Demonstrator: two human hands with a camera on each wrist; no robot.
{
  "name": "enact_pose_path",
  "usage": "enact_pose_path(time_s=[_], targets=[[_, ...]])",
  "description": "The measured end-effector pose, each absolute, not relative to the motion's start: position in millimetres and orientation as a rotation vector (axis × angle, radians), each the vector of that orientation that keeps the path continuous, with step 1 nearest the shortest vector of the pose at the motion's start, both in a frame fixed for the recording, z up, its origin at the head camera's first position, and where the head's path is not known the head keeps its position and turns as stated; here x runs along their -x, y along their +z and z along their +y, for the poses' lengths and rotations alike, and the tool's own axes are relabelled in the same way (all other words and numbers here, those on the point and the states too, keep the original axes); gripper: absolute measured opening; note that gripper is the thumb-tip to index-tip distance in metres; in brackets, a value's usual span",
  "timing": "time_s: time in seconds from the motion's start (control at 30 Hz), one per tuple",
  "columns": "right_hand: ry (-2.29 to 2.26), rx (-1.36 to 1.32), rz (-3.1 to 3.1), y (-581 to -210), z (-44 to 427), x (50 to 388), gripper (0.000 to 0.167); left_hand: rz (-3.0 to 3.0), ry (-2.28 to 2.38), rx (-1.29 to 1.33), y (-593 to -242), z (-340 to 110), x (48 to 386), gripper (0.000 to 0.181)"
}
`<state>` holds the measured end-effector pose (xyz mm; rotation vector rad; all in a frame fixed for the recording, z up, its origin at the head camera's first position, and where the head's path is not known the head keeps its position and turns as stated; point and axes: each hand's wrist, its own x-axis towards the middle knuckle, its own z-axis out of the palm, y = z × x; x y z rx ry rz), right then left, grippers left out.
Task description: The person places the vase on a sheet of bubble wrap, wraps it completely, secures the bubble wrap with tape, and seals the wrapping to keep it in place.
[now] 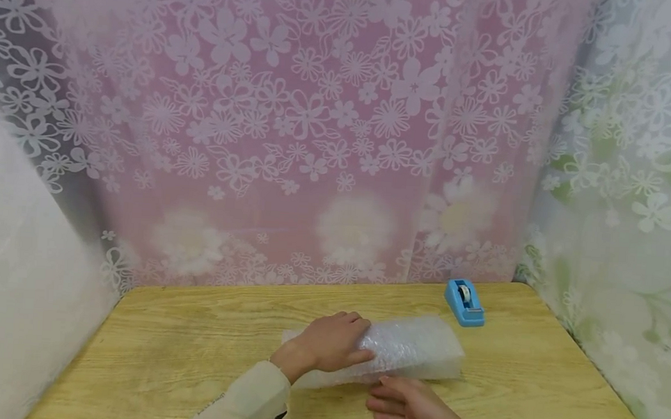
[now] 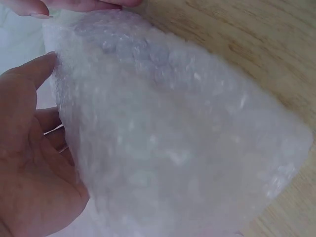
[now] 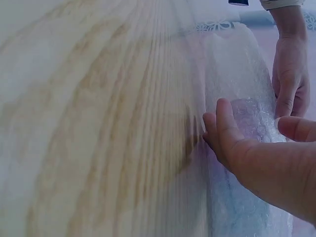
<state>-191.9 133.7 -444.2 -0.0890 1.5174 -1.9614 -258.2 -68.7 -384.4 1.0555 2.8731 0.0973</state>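
Note:
A bundle of clear bubble wrap (image 1: 419, 346) lies slantwise on the wooden table, folded or rolled into a long flat shape. A faint purple tint shows through it; whether it holds anything inside I cannot tell. Across its left half lies my left hand (image 1: 330, 342), holding it with the fingers over the top and the thumb toward the near side. My right hand (image 1: 415, 410) is at the near long edge, thumb at the wrap and fingers loosely extended. In the right wrist view, those fingers (image 3: 227, 123) stand beside the bubble wrap (image 3: 237, 64) without closing round it.
A blue tape dispenser (image 1: 465, 304) with a roll of tape stands beyond the right end of the wrap. The wooden table (image 1: 160, 346) meets a pink flowered curtain (image 1: 294, 136) behind. Pale sheets hang at both sides.

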Motion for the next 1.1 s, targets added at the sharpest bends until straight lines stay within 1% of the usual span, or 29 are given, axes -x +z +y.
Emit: enact_pose_path(time_s=[0.13, 0.23, 0.33, 0.5, 0.7, 0.87, 0.97, 1.1], targets=[[-1.97, 0.088, 1.576, -442.6, 131.4, 193.2, 0.062, 2.858, 0.175, -0.974, -383.4, -73.8, 261.7, 0.061], [-1.95, 0.083, 1.642, -439.9, 128.3, 195.8, 0.068, 2.843, 0.247, -0.909, -384.2, -78.1, 264.6, 0.064], [-1.913, 0.109, 1.749, -437.9, 123.4, 199.2, 0.074, 2.829, 0.289, -0.886, -386.1, -81.3, 266.4, 0.063], [-1.839, 0.203, 1.902, -438.3, 114.8, 202.9, 0.072, 2.832, 0.326, -0.886, -388.2, -83.9, 268.1, 0.059], [-1.787, 0.276, 2.026, -438.5, 106.9, 208.0, 0.075, 2.842, 0.429, -0.812, -387.5, -86.7, 272.2, 0.055], [-1.746, 0.352, 2.123, -436.4, 102.7, 211.8, 0.071, 2.828, 0.529, -0.759, -387.1, -87.9, 274.2, 0.047], [-1.72, 0.365, 2.146, -433.8, 103.0, 213.7, 0.068, 2.822, 0.578, -0.724, -387.7, -89.1, 275.0, 0.047], [-1.667, 0.349, 2.242, -431.4, 103.0, 217.8, 0.065, 2.806, 0.658, -0.64, -390.2, -91.4, 276.0, 0.051]])
